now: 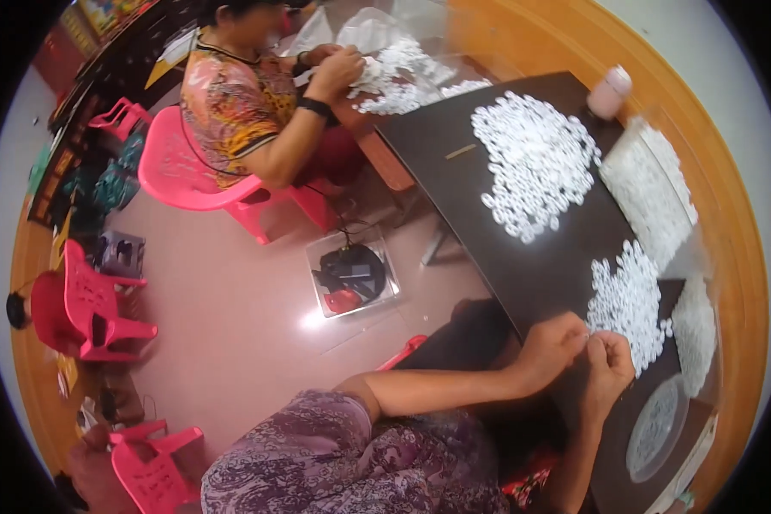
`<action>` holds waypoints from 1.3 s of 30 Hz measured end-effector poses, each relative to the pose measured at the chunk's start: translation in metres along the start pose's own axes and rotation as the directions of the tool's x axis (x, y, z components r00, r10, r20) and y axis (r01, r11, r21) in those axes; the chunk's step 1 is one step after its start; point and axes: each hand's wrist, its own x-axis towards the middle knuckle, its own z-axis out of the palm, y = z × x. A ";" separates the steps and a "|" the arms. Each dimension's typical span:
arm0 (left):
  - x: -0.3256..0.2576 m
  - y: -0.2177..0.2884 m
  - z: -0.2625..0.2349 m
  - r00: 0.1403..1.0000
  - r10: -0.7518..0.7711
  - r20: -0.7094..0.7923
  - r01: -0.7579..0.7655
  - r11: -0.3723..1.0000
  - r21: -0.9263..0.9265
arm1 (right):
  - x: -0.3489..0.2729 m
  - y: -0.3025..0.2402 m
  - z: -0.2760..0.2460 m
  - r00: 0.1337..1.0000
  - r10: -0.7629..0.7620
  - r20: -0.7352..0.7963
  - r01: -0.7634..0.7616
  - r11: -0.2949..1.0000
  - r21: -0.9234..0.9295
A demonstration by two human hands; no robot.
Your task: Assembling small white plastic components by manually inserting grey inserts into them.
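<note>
My left hand (558,340) and my right hand (609,358) meet above the edge of the dark table (522,274), fingertips pinched close together. Whatever they hold is too small to make out. Just beyond my fingers lies a heap of small white ring-shaped pieces (627,300). A larger heap of the same white pieces (535,154) spreads farther along the tabletop. To the right of my right hand sits a shallow, round, translucent tub (657,428) with small pale pieces in it.
Clear bags of white pieces (649,193) lean along the table's far side, near a pink bottle (609,92). A co-worker (240,111) on a pink plastic chair (167,163) handles white pieces at upper left. On the floor stands a clear bin (390,287) holding dark items.
</note>
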 end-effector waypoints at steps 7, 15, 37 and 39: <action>0.008 0.010 -0.014 0.995 0.098 -0.027 -0.096 0.994 0.058 | 0.009 -0.021 0.021 0.992 -0.078 0.098 0.096 0.977 -0.193; 0.009 0.002 -0.016 0.992 0.127 -0.004 -0.126 0.989 0.079 | 0.007 -0.018 0.024 0.991 -0.105 0.088 0.126 0.949 -0.288; 0.007 0.014 -0.011 0.990 -0.087 0.107 0.099 0.989 -0.113 | -0.006 -0.008 -0.029 0.999 -0.001 -0.043 -0.008 0.981 -0.196; 0.005 0.015 -0.009 0.990 -0.091 0.104 0.102 0.990 -0.098 | -0.004 -0.014 -0.019 0.999 -0.005 0.050 0.013 0.985 -0.173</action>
